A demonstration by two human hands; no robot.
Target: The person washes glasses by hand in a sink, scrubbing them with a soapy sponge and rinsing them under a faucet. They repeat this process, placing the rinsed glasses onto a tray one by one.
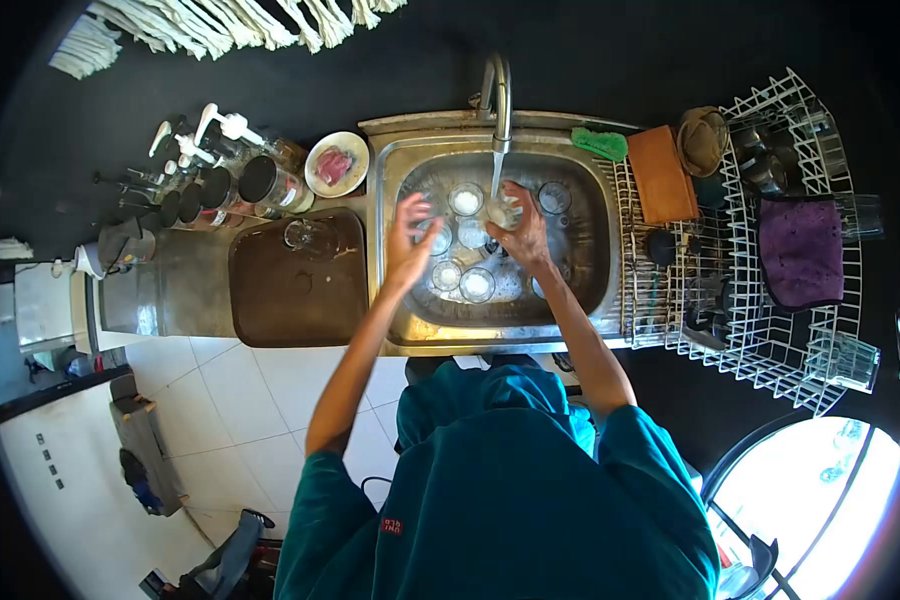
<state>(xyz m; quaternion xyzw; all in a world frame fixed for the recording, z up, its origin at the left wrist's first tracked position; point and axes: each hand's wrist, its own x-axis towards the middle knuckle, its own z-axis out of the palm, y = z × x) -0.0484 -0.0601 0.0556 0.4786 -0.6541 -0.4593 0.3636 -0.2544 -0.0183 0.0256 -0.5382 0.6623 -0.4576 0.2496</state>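
My right hand (pixel 526 232) holds a drinking glass (pixel 505 210) beneath the faucet (pixel 501 95), and water runs down at it. To the left, my left hand (pixel 407 240) hovers over the sink (pixel 607 250) with its fingers apart and a little blurred; I see nothing in its grasp. Several other glasses stand in the basin, among them one glass (pixel 465 199) behind and between my hands and another glass (pixel 477 285) nearer to me. White suds lie around them on the basin floor.
Left of the sink are a brown tray (pixel 300 300) with a glass item on it, a white bowl (pixel 336 165) and several pump bottles and jars. At right, a green scrub brush (pixel 600 144), an orange-brown cloth (pixel 662 175), a wire dish rack (pixel 770 350) and a purple cloth (pixel 800 250).
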